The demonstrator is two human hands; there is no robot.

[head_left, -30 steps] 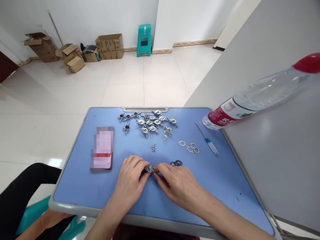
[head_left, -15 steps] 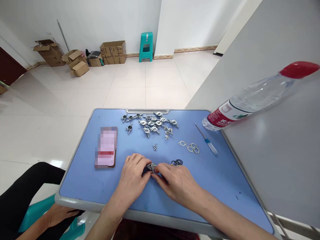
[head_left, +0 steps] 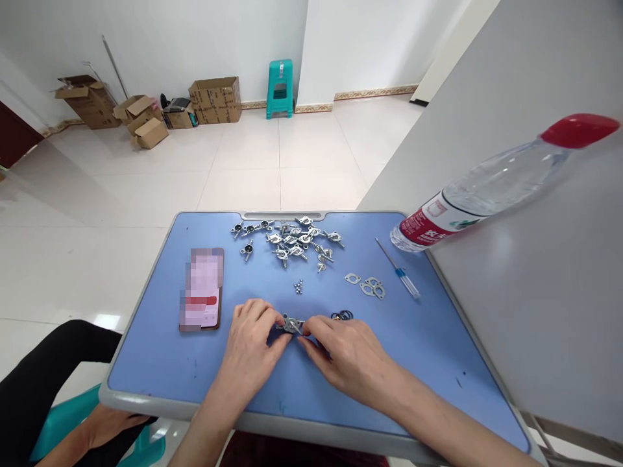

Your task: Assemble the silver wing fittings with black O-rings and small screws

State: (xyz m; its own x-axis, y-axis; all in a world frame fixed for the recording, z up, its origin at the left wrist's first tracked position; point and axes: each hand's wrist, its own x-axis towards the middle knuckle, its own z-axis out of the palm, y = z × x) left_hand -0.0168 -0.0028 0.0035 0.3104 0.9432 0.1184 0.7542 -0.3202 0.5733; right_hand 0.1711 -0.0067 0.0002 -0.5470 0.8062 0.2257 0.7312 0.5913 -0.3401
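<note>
A small metal flanged fitting (head_left: 292, 324) is between my two hands, just above or on the blue tabletop near its front. My left hand (head_left: 252, 337) pinches its left side with thumb and fingers. My right hand (head_left: 341, 347) has its thumb and fingertips closed at the fitting's right end, on a thin metal stem. Beyond my right fingers lie several black rubber rings (head_left: 344, 315), partly hidden. Several tiny metal screws or balls (head_left: 298, 286) lie ahead of the fitting, too small to tell. To the right are flat metal gasket-shaped plates (head_left: 373, 286).
More metal fittings (head_left: 292, 240) are heaped at the table's back. A phone (head_left: 202, 292) lies left. A screwdriver (head_left: 399, 270) and a red-capped water bottle (head_left: 452, 211) are at the right, beside a grey panel (head_left: 549, 279). Another person's hand (head_left: 111, 423) rests left of the table.
The fitting has turned between my fingers, showing more of its flange face. My left hand has shifted slightly left. The whole view has moved a little.
</note>
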